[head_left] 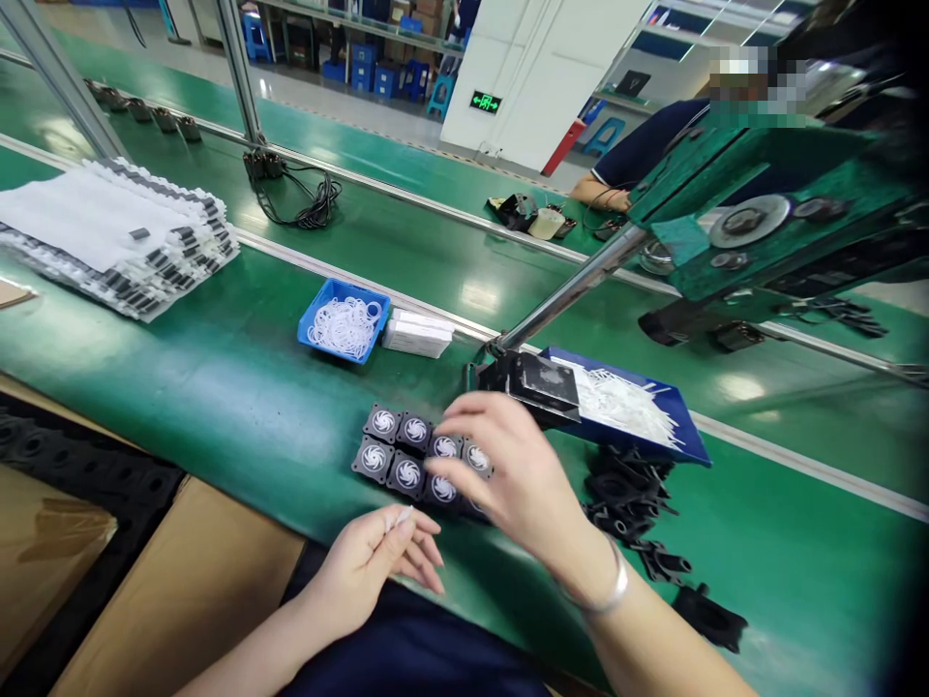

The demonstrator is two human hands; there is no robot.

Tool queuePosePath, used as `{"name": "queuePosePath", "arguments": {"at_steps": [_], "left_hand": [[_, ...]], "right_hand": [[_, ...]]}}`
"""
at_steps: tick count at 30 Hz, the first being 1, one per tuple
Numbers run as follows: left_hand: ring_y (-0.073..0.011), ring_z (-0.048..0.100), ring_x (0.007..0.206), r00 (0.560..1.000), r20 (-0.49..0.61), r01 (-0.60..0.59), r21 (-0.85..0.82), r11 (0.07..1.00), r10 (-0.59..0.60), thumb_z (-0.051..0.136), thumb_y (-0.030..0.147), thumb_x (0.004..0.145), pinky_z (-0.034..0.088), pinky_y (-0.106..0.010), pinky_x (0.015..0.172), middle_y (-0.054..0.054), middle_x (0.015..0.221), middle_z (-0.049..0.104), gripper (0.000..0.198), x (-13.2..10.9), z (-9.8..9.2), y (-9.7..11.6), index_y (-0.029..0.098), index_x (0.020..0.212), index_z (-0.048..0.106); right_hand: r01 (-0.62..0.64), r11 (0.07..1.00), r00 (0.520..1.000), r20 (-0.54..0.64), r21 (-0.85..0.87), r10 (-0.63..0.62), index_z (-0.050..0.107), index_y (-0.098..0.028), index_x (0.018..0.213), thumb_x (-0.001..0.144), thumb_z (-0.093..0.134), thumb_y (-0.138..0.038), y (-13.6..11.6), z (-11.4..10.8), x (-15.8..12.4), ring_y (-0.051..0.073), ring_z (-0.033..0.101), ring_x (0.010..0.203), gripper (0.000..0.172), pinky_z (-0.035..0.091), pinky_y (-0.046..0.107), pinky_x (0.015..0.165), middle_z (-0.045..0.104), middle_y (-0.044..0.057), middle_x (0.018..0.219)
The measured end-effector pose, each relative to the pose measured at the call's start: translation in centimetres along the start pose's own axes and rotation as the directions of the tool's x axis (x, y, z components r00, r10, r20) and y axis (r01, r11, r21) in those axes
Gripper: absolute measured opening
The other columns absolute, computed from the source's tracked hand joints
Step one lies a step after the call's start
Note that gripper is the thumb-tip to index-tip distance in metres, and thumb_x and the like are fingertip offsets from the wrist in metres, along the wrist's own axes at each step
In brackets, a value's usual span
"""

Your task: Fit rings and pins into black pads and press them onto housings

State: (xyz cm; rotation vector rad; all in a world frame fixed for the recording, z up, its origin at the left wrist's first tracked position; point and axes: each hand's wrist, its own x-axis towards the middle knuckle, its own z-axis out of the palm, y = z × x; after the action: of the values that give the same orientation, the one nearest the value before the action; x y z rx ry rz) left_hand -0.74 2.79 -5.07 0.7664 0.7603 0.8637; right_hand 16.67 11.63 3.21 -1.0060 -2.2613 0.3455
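Several small black square parts with white spiral discs (406, 450) lie in two rows on the green bench. My right hand (508, 469) hovers over the right end of the rows, fingers loosely spread and curled, nothing visibly held. My left hand (377, 561) rests at the bench's near edge with fingertips pinched on a small white piece. Behind the right hand stands a black fixture (541, 382) on a slanted metal rod.
A blue tray of white rings (341, 324), a white box (417, 334), a blue tray of white strips (631, 407), loose black housings (631, 499), a stack of white sheets (116, 232) and a green machine (769, 223) surround the spot. Another person's arm (602, 194) works opposite. Cardboard boxes (181, 590) sit at left.
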Motion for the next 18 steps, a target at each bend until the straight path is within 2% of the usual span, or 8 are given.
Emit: {"name": "queuePosePath", "arguments": {"at_steps": [2,4,7,9,13,16,18], "left_hand": [[-0.0183,0.073,0.075,0.999,0.017,-0.036,0.057,0.998,0.035,0.051,0.053,0.096,0.060,-0.033,0.075,-0.008,0.088,0.068,0.043,0.0,0.1,0.4,0.013,0.097,0.064],[-0.0193,0.073,0.076,0.997,0.040,-0.069,0.114,0.991,0.065,0.048,0.050,0.098,0.061,-0.035,0.076,-0.008,0.089,0.067,0.041,0.0,0.2,0.5,0.012,0.096,0.065],[-0.0197,0.073,0.076,0.993,0.065,-0.102,0.112,0.988,0.095,0.045,0.047,0.100,0.062,-0.036,0.076,-0.010,0.091,0.068,0.041,-0.2,0.5,0.5,0.012,0.098,0.066],[-0.0196,0.073,0.076,0.992,0.066,-0.112,0.078,0.991,0.107,0.045,0.047,0.100,0.062,-0.035,0.076,-0.010,0.092,0.068,0.041,-0.3,0.6,0.3,0.012,0.098,0.066],[-0.0185,0.073,0.073,0.994,-0.012,-0.110,-0.001,0.994,0.110,0.046,0.049,0.099,0.060,-0.034,0.075,-0.010,0.090,0.069,0.042,-0.4,0.6,0.0,0.012,0.098,0.064],[-0.0177,0.073,0.072,0.992,-0.084,-0.100,-0.063,0.993,0.094,0.051,0.052,0.097,0.059,-0.033,0.074,-0.008,0.087,0.069,0.042,-0.4,0.3,-0.2,0.012,0.102,0.063],[-0.0176,0.072,0.071,0.993,-0.093,-0.075,-0.083,0.994,0.068,0.055,0.053,0.095,0.059,-0.033,0.073,-0.007,0.086,0.069,0.042,-0.4,0.1,-0.5,0.012,0.101,0.062]], "right_hand": [[-0.042,0.974,0.975,0.223,0.222,-0.009,0.063,-0.020,0.109,0.094,0.064,-0.032,-1.1,0.1,-1.1,0.019,0.061,0.101,0.018,0.053,0.031,0.087,0.063,0.009,0.109],[-0.130,0.922,0.952,0.306,0.364,0.014,0.065,-0.020,0.100,0.097,0.059,-0.026,-1.8,0.6,-2.1,0.016,0.063,0.095,0.009,0.054,0.028,0.083,0.064,0.006,0.104],[-0.199,0.890,0.958,0.273,0.410,0.089,0.063,-0.019,0.082,0.097,0.059,-0.027,-2.0,1.3,-2.8,0.015,0.063,0.086,0.017,0.053,0.028,0.078,0.064,0.005,0.093],[-0.198,0.887,0.959,0.268,0.417,0.088,0.063,-0.019,0.079,0.096,0.061,-0.028,-1.8,1.3,-2.7,0.015,0.063,0.084,0.019,0.052,0.027,0.077,0.064,0.005,0.091],[-0.191,0.855,0.973,0.206,0.483,0.101,0.064,-0.019,0.080,0.096,0.060,-0.026,-1.4,0.8,-2.1,0.014,0.064,0.083,0.018,0.052,0.026,0.076,0.066,0.004,0.090],[-0.261,0.841,0.965,0.100,0.473,0.243,0.066,-0.020,0.084,0.097,0.060,-0.026,-0.9,0.8,-1.9,0.014,0.066,0.078,0.015,0.053,0.025,0.072,0.069,0.003,0.086],[-0.284,0.883,0.956,0.034,0.374,0.293,0.067,-0.021,0.092,0.098,0.058,-0.025,-0.4,1.2,-2.0,0.015,0.068,0.077,0.011,0.054,0.026,0.071,0.072,0.003,0.087]]}}
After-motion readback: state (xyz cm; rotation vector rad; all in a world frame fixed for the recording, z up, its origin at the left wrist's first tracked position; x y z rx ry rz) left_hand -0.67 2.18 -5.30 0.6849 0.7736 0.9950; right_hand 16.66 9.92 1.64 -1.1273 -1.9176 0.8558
